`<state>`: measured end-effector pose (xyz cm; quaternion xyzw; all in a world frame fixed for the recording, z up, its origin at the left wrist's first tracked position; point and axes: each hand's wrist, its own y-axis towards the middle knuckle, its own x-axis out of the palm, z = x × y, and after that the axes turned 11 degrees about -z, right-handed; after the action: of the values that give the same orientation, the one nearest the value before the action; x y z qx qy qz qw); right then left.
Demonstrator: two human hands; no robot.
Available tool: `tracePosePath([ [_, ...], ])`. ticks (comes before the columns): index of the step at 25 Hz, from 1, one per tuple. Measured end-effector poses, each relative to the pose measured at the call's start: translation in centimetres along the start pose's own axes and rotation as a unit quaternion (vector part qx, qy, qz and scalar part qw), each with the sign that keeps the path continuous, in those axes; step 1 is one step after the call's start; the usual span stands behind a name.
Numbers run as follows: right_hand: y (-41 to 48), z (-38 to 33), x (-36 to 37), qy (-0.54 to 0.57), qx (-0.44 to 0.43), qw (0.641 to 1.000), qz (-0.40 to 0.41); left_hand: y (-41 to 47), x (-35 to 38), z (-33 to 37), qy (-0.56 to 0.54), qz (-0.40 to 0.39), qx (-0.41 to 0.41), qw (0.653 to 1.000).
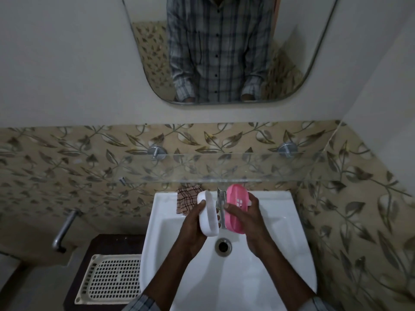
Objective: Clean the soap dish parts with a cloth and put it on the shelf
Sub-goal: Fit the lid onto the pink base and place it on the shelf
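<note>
Gripping white oval plastic base [208,215], my left hand [193,231]; pink plastic tray [235,213], right hand [248,222]; steel tap [221,204] between, checked cloth [186,199] behind.

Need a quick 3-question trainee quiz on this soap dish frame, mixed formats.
1. True or false: the glass shelf already carries a soap dish part.
2. Which hand holds the pink part? A) left B) right C) neither
3. Fill in: the checked cloth lies on the back rim of the ____.

Key:
1. False. Nothing sits on it.
2. B. The right hand grips it, while the left hand holds the white part.
3. sink
</note>
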<state>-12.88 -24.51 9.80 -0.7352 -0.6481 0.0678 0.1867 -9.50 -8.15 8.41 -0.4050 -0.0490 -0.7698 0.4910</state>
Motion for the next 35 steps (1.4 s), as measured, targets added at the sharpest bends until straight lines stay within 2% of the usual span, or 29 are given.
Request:
tracePosePath([
  [3, -0.1, -0.8, 1.6, -0.028, 0.017, 0.999, -0.037, -0.4, 1.0, 0.6, 0.092, -0.03, 0.024, 0.995],
  [7, -0.3, -0.6, 2.2, -0.047, -0.018, 0.997, -0.055, -0.7, 1.7, 0.9, 0.139, -0.026, 0.028, 0.99],
  [14, -1.0, 0.9, 2.9, -0.044, -0.058, 0.997, -0.03, -0.3, 2.3, 0.1, 0.134, -0.014, 0.042, 0.99],
  [18, -1.5, 1.3, 3.4, -0.028, -0.071, 0.995, -0.058, -0.5, 2.2, 0.2, 0.157, -0.016, 0.033, 0.987],
  [23, -1.4, 2.0, 3.9, -0.027, -0.04, 0.997, -0.066, -0.8, 2.0, 0.5, 0.091, -0.024, -0.007, 0.996],
  [27, -0.9, 1.2, 3.3, -0.035, 0.015, 0.999, -0.026, -0.5, 0.8, 0.5, 0.046, -0.018, -0.008, 0.999],
  [31, -0.9, 1.0, 1.6, 0.029, -0.027, 0.995, -0.094, -0.6, -0.1, 0.7, 0.105, 0.009, -0.009, 0.994],
  [33, -1.4, 1.5, 1.4, 0.052, -0.063, 0.995, -0.063, -0.6, -0.3, 0.5, 0.085, 0.027, 0.009, 0.996],
  [35, -1.8, 2.2, 1.6, 0.025, -0.086, 0.996, 0.01, -0.4, 0.1, 0.4, 0.071, 0.049, 0.038, 0.996],
])
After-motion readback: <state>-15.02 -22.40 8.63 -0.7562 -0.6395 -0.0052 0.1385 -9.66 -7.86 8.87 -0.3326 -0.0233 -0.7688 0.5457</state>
